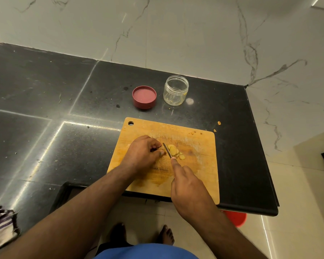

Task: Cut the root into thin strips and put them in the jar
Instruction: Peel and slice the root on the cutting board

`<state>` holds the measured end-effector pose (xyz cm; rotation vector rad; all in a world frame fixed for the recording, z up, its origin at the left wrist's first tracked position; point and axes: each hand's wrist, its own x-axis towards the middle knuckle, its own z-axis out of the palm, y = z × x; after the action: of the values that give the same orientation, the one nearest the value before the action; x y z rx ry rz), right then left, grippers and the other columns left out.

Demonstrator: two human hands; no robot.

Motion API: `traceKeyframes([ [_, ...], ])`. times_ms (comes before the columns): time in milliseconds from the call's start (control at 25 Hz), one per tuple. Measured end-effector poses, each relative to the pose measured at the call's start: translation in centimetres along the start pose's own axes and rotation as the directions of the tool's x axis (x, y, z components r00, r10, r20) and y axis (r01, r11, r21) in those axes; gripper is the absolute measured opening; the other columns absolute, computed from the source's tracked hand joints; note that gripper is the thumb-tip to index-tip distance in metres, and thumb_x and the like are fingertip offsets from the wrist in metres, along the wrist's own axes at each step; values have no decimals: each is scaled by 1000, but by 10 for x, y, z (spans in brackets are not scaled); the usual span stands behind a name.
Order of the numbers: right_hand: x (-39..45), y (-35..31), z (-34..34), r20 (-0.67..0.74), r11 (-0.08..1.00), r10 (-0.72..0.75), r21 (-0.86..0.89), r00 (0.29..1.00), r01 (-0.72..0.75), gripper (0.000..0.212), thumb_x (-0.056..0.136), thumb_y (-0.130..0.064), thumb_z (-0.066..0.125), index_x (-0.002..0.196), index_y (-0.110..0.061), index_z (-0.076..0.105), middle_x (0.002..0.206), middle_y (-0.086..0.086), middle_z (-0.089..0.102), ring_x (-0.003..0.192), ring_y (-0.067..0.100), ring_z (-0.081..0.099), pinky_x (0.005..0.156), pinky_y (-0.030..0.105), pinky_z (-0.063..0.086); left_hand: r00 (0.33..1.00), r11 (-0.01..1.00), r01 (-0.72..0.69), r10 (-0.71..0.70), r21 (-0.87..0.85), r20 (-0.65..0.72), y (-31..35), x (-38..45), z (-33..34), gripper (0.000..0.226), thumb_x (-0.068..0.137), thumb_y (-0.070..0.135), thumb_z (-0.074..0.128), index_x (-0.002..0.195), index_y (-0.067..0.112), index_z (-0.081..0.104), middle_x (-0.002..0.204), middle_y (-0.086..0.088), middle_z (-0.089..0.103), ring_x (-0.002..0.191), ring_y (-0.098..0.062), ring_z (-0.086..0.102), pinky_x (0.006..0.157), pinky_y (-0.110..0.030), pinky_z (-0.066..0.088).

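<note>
right hand [187, 186]: nearest, curled round the knife handle, forefinger stretched along the spine. Handle itself is hidden under the hand.
knife [167, 150]: blade edge-down on the board, between the fingertips and the cut slices.
left hand [144, 152]: fingers curled down, pinching the root piece right against the blade. The piece is mostly hidden under the fingers, so how much is left I can't tell.
slices [174, 151]: small yellow pile just right of the blade, mid-board. Rounds, not strips yet, so I'd judge the cutting is partway.
board [198, 174]: near right corner overhangs the surface edge.
risk 1: fingertips touching the blade line, stub small; a slip or roll likely nicks a finger.
risk 2: downward force on the overhanging side could tip or slide the board.
risk 3: loose slices beside the blade may scatter or stick to it.
lid [144, 97]: off, lying open side up, beyond the board.
jar [175, 90]: open, upright, right of the lid, well apart from the slices; bits could drop on the surface in transfer.
</note>
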<state>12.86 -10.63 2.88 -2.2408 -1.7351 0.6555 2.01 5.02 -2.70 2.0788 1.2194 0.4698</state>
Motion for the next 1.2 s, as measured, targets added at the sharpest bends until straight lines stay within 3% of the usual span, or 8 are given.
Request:
traceKeyframes([
  [360, -1, -4, 0, 43, 998, 7, -60, 999, -4, 61, 101, -16, 31, 157, -24, 7, 120, 2, 44, 81, 15, 48, 65, 26, 37, 1000, 1000, -9, 9, 12, 0, 1, -1, 0, 31, 89, 34, 74, 116, 18, 73, 104, 6, 64, 94, -8, 57, 81, -29, 53],
  [600, 11, -1, -5, 52, 1000, 0, -21, 999, 1, 60, 101, -15, 32, 156, -25, 12, 125, 3, 46, 95, 17, 52, 75, 30, 45, 1000, 1000, -3, 3, 25, 1, 2, 0, 0, 31, 90, 32, 73, 118, 18, 73, 105, 6, 64, 96, -9, 57, 83, -29, 52],
  [800, 7, 2, -4, 42, 1000, -22, 6, 999, 22, 59, 101, -16, 31, 156, -26, 13, 123, 1, 48, 92, 15, 50, 73, 26, 42, 1000, 1000, -9, 9, 24, -1, 1, 0, 0, 29, 89, 33, 73, 115, 18, 74, 104, 6, 64, 96, -9, 57, 83, -29, 52],
  [960, 22, 2, -1, 56, 1000, -12, 5, 998, 12, 59, 101, -15, 33, 156, -25, 15, 130, 4, 48, 103, 20, 52, 82, 30, 44, 1000, 999, -21, 21, 43, 2, 1, 0, 0, 26, 90, 32, 73, 113, 19, 74, 103, 7, 64, 97, -10, 57, 85, -30, 51],
  [1200, -4, 11, 11, 1, 997, 2, 79, 1000, -2, 58, 103, -18, 32, 157, -28, 13, 127, -3, 48, 94, 10, 52, 77, 22, 45, 1000, 999, -8, 8, 43, -11, 2, -2, 1, 29, 89, 33, 73, 113, 18, 73, 102, 8, 63, 95, -8, 55, 82, -23, 48],
])
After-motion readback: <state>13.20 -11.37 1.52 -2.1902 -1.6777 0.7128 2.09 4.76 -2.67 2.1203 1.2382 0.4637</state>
